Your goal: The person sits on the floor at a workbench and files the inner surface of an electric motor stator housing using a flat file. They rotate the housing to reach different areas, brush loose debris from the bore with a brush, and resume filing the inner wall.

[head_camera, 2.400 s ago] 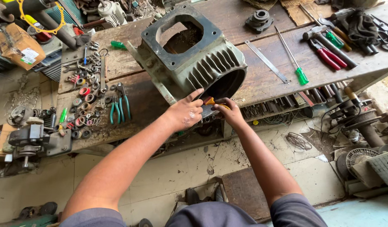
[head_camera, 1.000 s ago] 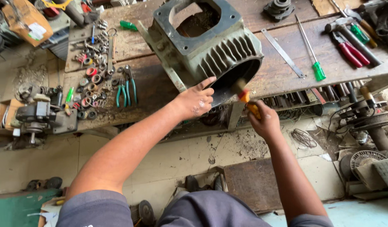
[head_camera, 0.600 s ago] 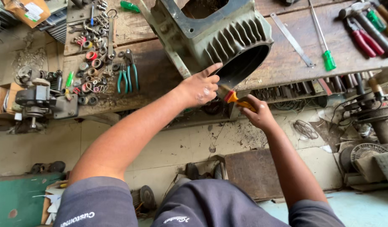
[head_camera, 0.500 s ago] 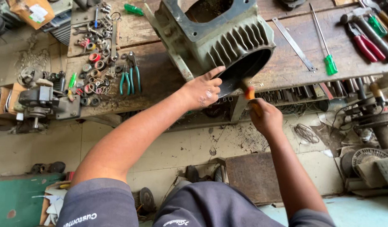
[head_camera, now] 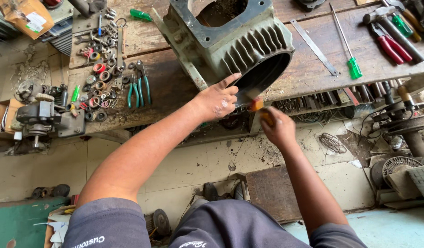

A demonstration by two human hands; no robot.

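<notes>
the wooden workbench (head_camera: 313, 73) carries a big green finned motor housing (head_camera: 235, 41) lying at its front edge, round opening toward the person. the left hand (head_camera: 219, 98) rests half open against the housing's lower rim, fingers spread. just beside it, the right hand (head_camera: 278, 131) is closed around a blurred orange-handled tool (head_camera: 258, 104) at the opening. green-handled pliers (head_camera: 139, 87) lie apart to the left.

The motor housing (head_camera: 230, 43) sits on the tabletop (head_camera: 313, 69) at its near edge. 2 pliers (head_camera: 139, 87) and loose washers (head_camera: 99, 78) lie to its left, a screwdriver (head_camera: 347, 46) to its right. Both hands meet at its open front rim.
</notes>
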